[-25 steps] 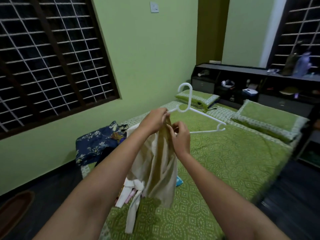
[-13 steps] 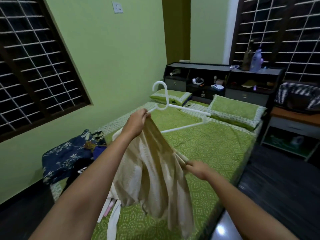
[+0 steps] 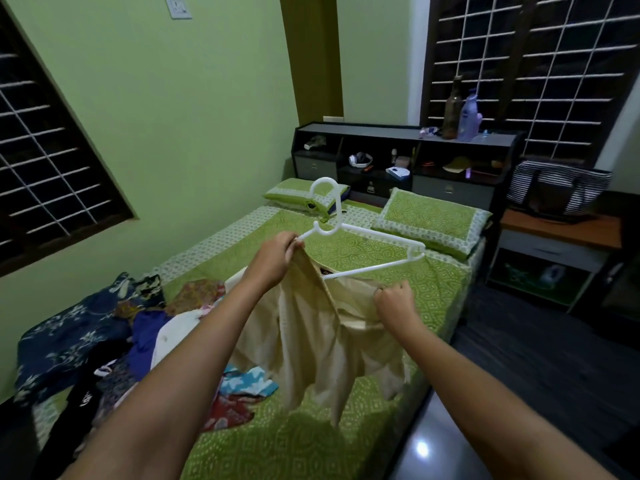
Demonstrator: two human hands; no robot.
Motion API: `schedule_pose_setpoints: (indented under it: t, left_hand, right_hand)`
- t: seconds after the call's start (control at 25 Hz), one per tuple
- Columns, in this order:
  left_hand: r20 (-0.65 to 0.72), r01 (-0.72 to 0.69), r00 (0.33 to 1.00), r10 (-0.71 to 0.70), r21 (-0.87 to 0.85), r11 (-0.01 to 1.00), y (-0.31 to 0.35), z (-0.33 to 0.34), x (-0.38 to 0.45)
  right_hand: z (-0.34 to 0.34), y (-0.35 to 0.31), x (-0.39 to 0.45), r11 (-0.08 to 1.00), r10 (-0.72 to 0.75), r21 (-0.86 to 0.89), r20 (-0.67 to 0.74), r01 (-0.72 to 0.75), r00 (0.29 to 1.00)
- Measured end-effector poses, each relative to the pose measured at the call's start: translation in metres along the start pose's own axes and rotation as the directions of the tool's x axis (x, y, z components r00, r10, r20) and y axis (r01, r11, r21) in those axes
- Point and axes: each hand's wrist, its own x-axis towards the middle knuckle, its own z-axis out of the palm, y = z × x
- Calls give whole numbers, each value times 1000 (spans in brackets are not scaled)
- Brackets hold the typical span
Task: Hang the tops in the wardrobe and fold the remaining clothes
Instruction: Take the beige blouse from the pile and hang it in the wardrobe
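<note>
Left of the beige top (image 3: pixel 322 341), a heap of clothes (image 3: pixel 114 341) lies on the green bed (image 3: pixel 398 271). The left hand (image 3: pixel 277 256) pinches the top's shoulder together with the white hanger (image 3: pixel 360 233) above the bed. The right hand (image 3: pixel 393 303), curled, grips the top's other edge just below the hanger's bar.

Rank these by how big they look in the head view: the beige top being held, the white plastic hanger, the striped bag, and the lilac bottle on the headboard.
1. Beige fabric top, though it is nearest the camera.
2. White plastic hanger and black-and-white striped bag look alike; no ranking.
3. Lilac plastic bottle, which is farthest away.
</note>
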Motion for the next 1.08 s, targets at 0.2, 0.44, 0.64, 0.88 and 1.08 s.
schedule_pose_setpoints:
  t: [0.2, 0.44, 0.64, 0.88, 1.08]
  left_hand:
    - [-7, 24, 1000, -24, -67, 997, 29, 42, 23]
    - [-27, 41, 999, -44, -102, 994, 82, 93, 60]
    - [40, 36, 999, -31, -121, 992, 103, 133, 93]
    - [207, -40, 976, 69, -138, 990, 97, 197, 130]
    - [276, -107, 946, 171, -231, 967, 97, 253, 194]
  right_hand:
    - [16, 72, -2, 822, 337, 517, -102, -239, 936]
    - [38, 155, 18, 474, 359, 851, 47, -225, 932]
    - [56, 225, 16, 535, 378, 731, 241, -423, 894]
    - [83, 296, 12, 254, 730, 800, 210, -544, 650]
    - [84, 356, 44, 184, 762, 899, 125, -398, 635]
